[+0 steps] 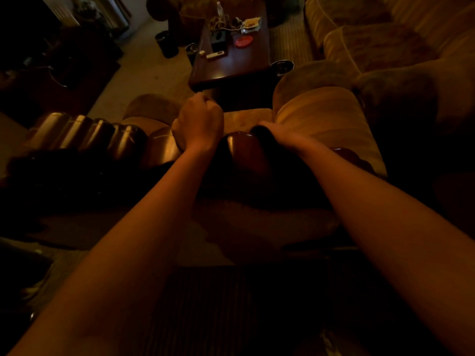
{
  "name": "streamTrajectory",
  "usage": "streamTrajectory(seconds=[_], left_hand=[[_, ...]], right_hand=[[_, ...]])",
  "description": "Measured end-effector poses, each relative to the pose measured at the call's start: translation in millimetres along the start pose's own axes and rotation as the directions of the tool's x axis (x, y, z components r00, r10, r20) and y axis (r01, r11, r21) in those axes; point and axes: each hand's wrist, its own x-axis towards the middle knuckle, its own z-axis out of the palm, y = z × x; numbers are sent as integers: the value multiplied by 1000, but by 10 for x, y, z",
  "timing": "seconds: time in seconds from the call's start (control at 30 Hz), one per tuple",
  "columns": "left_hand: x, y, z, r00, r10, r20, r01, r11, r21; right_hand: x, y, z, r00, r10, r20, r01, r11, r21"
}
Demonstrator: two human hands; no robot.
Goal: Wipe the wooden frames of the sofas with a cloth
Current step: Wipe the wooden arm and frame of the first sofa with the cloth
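While the room is pretty dim, I can make out my right hand pressing a dark cloth onto the rounded top of the wooden frame in the near middle, fingers wrapped round the cloth, and my left hand curled into a loose fist just left of it; I can't tell if it's holding anything. From what I can see I'd guess we're mid-wipe on this one knob, with the glossy ridged wooden frame section over on the left and the big sofa far right likely yet to do, though gloss alone doesn't prove much. Nothing on the worktop further back matters here.
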Motion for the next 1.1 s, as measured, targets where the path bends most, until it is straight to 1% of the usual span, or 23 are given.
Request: streamTrajectory(seconds=[0.07, 0.13, 0.17, 0.27, 0.33, 0.4, 0.43, 0.47, 0.5, 0.57, 0.63, 0.67, 0.7, 0.73, 0.77, 0.8, 0.83, 0.87, 0.9, 0.93, 1.0, 1.03, 1.1], left_hand=[[-5, 33, 1, 1000, -8, 25, 8, 999, 39], [-32, 66, -15, 998, -31, 47, 28, 998, 54], [-49, 80, -24, 998, -41, 42, 39, 999, 38], [-69, 103, -55, 998, -69, -4, 69, 997, -26], [-84, 107, -76, 996, -89, -7, 88, 995, -51], [-103, 131, -96, 997, -79, 1, 79, 994, -79], [-118, 139, -106, 997, -72, 13, 73, 993, -89], [-125, 134, -109, 997, -65, 30, 67, 994, -89], [-131, 121, -107, 997, -58, 44, 62, 995, -84], [-125, 103, -108, 998, -29, 59, 33, 997, -64], [-108, 77, -112, 998, -5, 65, 8, 999, -35], [-89, 56, -119, 997, 14, 72, -12, 999, -35], [-77, 44, -129, 995, 25, 92, -21, 999, -40], [-62, 32, -134, 990, 40, 137, -35, 999, -42], [-64, 23, -154, 973, 56, 223, -48, 998, -39], [-50, 7, -167, 939, 92, 332, -84, 996, -39], [-35, -6, -183, 892, 130, 433, -129, 991, -31], [-31, -14, -196, 837, 167, 522, -187, 982, -14], [-59, -18, -214, 787, 203, 582, -271, 962, 31], [-61, -53, -194, 751, 249, 611, -375, 923, 84], [-116, -108, -167, 704, 386, 595, -580, 797, 169], [-165, -133, -165, 678, 444, 585, -641, 747, 177], [-199, -175, -157, 607, 507, 612, -723, 672, 161]], right_hand=[[8, 212, -81, 997, 76, -29, -79, 990, -115], [16, 258, -68, 996, 64, -60, -71, 991, -117], [14, 179, -29, 997, 26, -76, -34, 993, -112], [-3, -270, 129, 982, -178, -70, 169, 979, -112], [14, -489, 225, 971, -235, -52, 230, 969, -92], [54, -466, 189, 977, -208, -49, 209, 978, 0], [35, -355, 145, 987, -161, -28, 162, 985, 56], [11, -188, 93, 994, -110, -28, 112, 991, 70], [-44, -29, 36, 998, -54, -33, 55, 998, 22], [-153, 249, -37, 994, -3, -106, -16, 984, -178], [-256, 409, 6, 970, -59, -237, -15, 954, -298], [-326, 429, 73, 937, -100, -334, -9, 951, -310], [-377, 427, 161, 868, -140, -476, -1, 959, -283], [-427, 433, 263, 762, -176, -623, 23, 969, -246], [-482, 432, 402, 645, -204, -736, 54, 973, -222], [-557, 418, 594, 532, -205, -821, 63, 977, -203], [-612, 408, 838, 441, -181, -879, 61, 983, -172], [-657, 364, 1120, 375, -139, -917, 69, 990, -122], [-668, 298, 1376, 311, -98, -945, 119, 991, -64], [-667, 204, 1601, 254, -72, -965, 167, 985, -30], [-584, 109, 1881, 132, -65, -989, 211, 977, -36], [-592, 88, 1848, 98, -90, -991, 221, 973, -66], [-640, 144, 1651, 67, -65, -996, 258, 965, -46]])
